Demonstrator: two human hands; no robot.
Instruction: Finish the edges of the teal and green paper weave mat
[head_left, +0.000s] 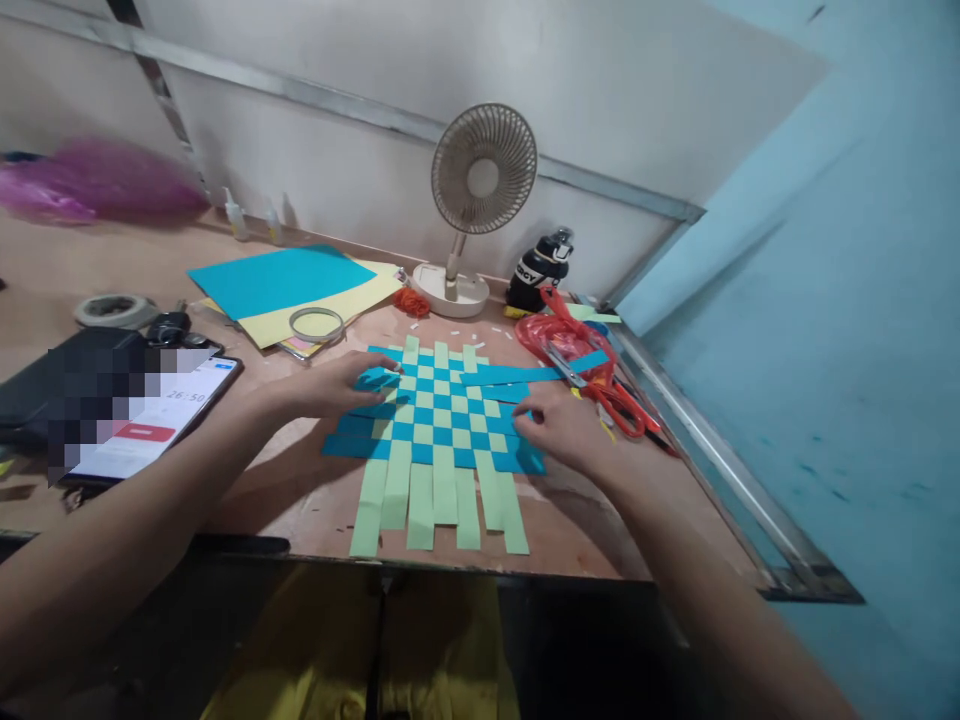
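Note:
A woven paper mat (442, 415) of blue and pale green strips lies flat on the table in front of me, in a checkered pattern. Long green strip ends (420, 505) hang toward the near edge. At the mat's left side, my left hand (334, 385) rests over the blue strip ends with thumb and forefinger apart. On the right side, my right hand (559, 425) has its fingers curled, thumb and forefinger at the end of a blue paper strip (501, 425). Loose blue strips (517, 376) lie beyond that hand, close to scissors (564, 366).
A small fan (484, 180) and a black bottle (538, 270) stand behind the mat. Red plastic (536, 335) lies at right. Blue paper (281, 285), a tape roll (114, 311), a phone (161, 415) and a black case (82, 385) are at left.

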